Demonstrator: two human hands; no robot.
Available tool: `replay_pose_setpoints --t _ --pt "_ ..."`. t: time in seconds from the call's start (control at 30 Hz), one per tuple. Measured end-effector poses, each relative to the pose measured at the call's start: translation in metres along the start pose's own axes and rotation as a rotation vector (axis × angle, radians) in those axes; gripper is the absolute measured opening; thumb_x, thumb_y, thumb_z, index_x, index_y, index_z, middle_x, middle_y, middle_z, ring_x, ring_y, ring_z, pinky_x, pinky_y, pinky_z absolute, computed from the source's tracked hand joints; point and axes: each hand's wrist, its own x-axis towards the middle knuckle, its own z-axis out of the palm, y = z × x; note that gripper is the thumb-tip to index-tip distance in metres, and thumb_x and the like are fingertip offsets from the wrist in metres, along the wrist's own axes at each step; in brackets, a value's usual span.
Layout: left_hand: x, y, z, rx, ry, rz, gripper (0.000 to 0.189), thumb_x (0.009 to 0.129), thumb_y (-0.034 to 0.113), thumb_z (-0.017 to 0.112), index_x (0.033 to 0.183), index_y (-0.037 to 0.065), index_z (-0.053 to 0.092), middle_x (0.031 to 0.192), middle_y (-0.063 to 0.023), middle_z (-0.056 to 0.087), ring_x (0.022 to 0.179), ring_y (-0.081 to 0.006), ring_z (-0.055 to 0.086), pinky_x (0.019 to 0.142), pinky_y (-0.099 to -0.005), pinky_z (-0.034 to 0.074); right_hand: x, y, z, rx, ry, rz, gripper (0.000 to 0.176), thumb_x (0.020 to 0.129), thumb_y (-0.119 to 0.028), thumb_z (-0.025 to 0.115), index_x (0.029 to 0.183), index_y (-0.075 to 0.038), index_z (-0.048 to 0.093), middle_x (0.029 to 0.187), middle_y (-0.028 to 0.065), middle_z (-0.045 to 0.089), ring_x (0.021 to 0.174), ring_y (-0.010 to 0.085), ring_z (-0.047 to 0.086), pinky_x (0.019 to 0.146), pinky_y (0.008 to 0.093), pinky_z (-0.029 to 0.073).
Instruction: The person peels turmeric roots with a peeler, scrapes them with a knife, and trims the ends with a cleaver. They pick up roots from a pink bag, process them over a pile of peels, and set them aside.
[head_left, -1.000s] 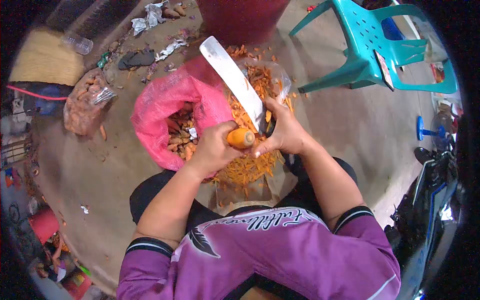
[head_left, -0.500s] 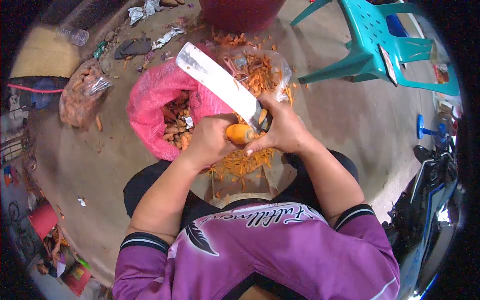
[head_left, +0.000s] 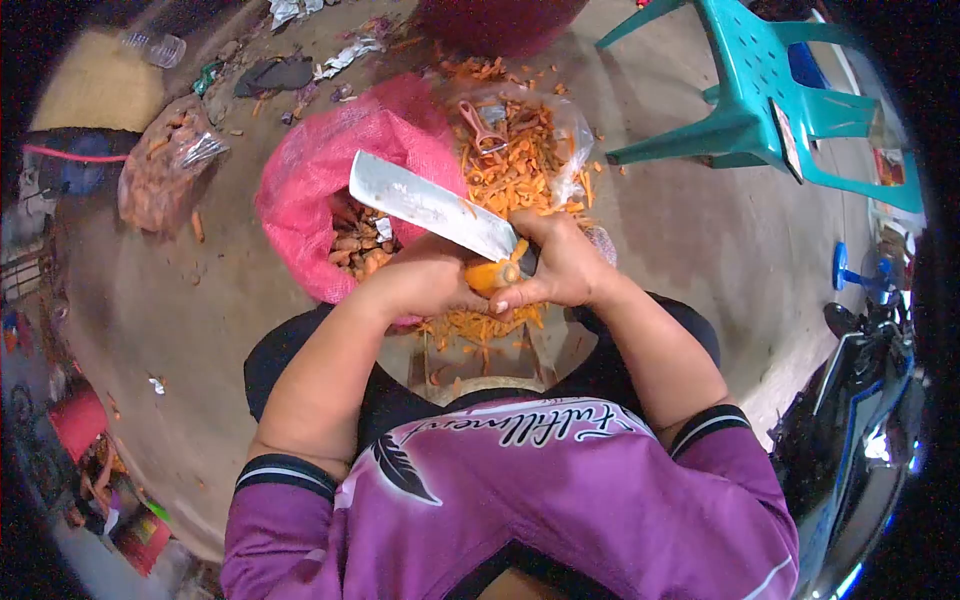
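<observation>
Closed snugly, the left hand (head_left: 425,277) grips a peeled carrot (head_left: 487,277) above orange shavings (head_left: 472,326), its blunt end facing the right hand (head_left: 563,258). That hand curls around the handle of a broad-bladed knife (head_left: 425,203), thumb just beside the carrot; the blade slants over a pink woven sack (head_left: 290,200). Farther right stands a teal plastic chair (head_left: 742,90).
</observation>
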Motion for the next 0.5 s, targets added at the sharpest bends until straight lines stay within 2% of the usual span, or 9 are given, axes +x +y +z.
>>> replay_pose_setpoints --t 0.07,0.17,0.27,0.37,0.47,0.5 --pt "-0.002 0.005 -0.003 0.017 -0.073 -0.069 0.059 0.059 0.039 0.07 0.106 0.007 0.051 0.106 -0.0129 0.052 0.099 -0.0266 0.048 0.085 -0.0343 0.036 0.0 0.0 0.001 -0.063 -0.018 -0.021 0.068 0.047 -0.056 0.071 0.08 0.0 0.054 0.067 0.0195 0.056 0.065 0.034 0.057 0.06 0.0382 0.044" --pt "-0.003 0.009 -0.009 -0.043 -0.186 -0.15 0.06 0.059 0.04 0.07 0.105 0.006 0.052 0.105 -0.0118 0.053 0.097 -0.0243 0.049 0.084 -0.0329 0.037 -0.001 -0.001 0.002 -0.132 -0.024 -0.022 0.065 0.051 -0.058 0.067 0.079 -0.001 0.053 0.065 0.0201 0.055 0.064 0.0368 0.056 0.058 0.0402 0.044" --pt "-0.004 0.009 -0.013 -0.047 -0.225 -0.155 0.059 0.061 0.041 0.07 0.105 0.006 0.052 0.103 -0.011 0.053 0.096 -0.0224 0.049 0.083 -0.0316 0.037 -0.001 -0.001 0.008 -0.201 0.018 -0.027 0.066 0.053 -0.06 0.064 0.081 -0.002 0.053 0.063 0.0197 0.055 0.063 0.038 0.055 0.058 0.0418 0.044" --pt "-0.004 -0.001 -0.005 -0.208 -0.237 -0.167 0.056 0.062 0.042 0.068 0.103 0.007 0.053 0.102 -0.0103 0.055 0.095 -0.0209 0.05 0.083 -0.0306 0.036 -0.001 0.005 0.013 -0.236 0.041 -0.041 0.066 0.054 -0.062 0.062 0.081 -0.002 0.052 0.062 0.0199 0.055 0.062 0.0379 0.055 0.057 0.0431 0.043" --pt "-0.007 0.0 -0.008 -0.318 -0.242 -0.133 0.05 0.064 0.04 0.068 0.097 0.006 0.054 0.094 -0.0077 0.056 0.088 -0.0199 0.051 0.079 -0.0314 0.037 -0.001 0.007 0.014 -0.23 -0.019 -0.046 0.065 0.057 -0.063 0.06 0.079 -0.003 0.052 0.061 0.0202 0.054 0.062 0.0382 0.055 0.057 0.0441 0.043" --pt "-0.006 -0.009 -0.001 -0.365 -0.288 -0.153 0.054 0.062 0.041 0.069 0.101 0.007 0.053 0.098 -0.0084 0.056 0.093 -0.021 0.049 0.083 -0.0315 0.035 -0.002 0.007 0.014 -0.219 -0.035 -0.06 0.064 0.058 -0.062 0.06 0.079 -0.003 0.052 0.061 0.0204 0.054 0.062 0.0384 0.055 0.057 0.0443 0.043"
